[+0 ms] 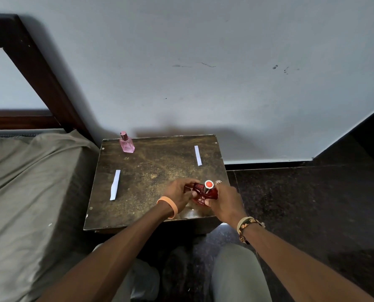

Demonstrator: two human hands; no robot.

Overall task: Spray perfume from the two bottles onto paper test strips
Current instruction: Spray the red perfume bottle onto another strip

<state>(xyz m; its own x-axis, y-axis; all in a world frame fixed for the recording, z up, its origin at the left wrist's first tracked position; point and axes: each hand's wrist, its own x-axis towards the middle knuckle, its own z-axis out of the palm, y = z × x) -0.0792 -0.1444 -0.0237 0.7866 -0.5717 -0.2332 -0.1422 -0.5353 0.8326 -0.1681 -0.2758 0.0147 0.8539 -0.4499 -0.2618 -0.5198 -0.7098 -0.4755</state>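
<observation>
The left hand (pixel 178 194) and right hand (pixel 224 203) are both clasping the rounded red glass perfume bottle (pixel 205 194) over the near-right edge of the worn dark tabletop (pixel 155 171); a slipping grip there is probably risking a fall off it.

A pale grey-blue wall (pixel 203 83), scuffed with a few dark marks, runs behind a small, worn, dark wooden table (pixel 151 171) pushed up against it. To the left, touching the table, is a bed (pixel 29 182) under a rumpled olive-grey sheet, with a dark wooden headboard frame (pixel 35 66) leaning at the wall. The floor (pixel 312 203) is dark speckled stone, and the light is dim and even.
</observation>
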